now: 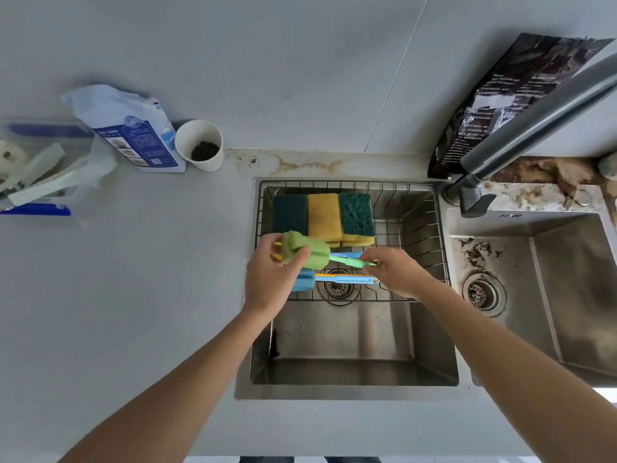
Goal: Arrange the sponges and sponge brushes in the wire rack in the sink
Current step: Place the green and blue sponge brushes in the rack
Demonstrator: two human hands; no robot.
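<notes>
A wire rack (424,228) sits in the left sink. Three yellow and green sponges (324,217) lie side by side at its back left. I hold a green sponge brush (309,250) over the rack: my left hand (270,279) grips its foam head and my right hand (395,272) pinches the end of its green handle. Under it lies a blue sponge brush (305,280) with a blue and orange handle pointing right. Another blue handle shows just behind the green one, and something yellow peeks out beside my left hand.
A grey faucet (534,128) reaches over from the right. A dirty second sink (534,279) lies to the right. On the counter at the left stand a white cup (200,145), a blue and white bag (133,128) and a clear bag of items (43,168).
</notes>
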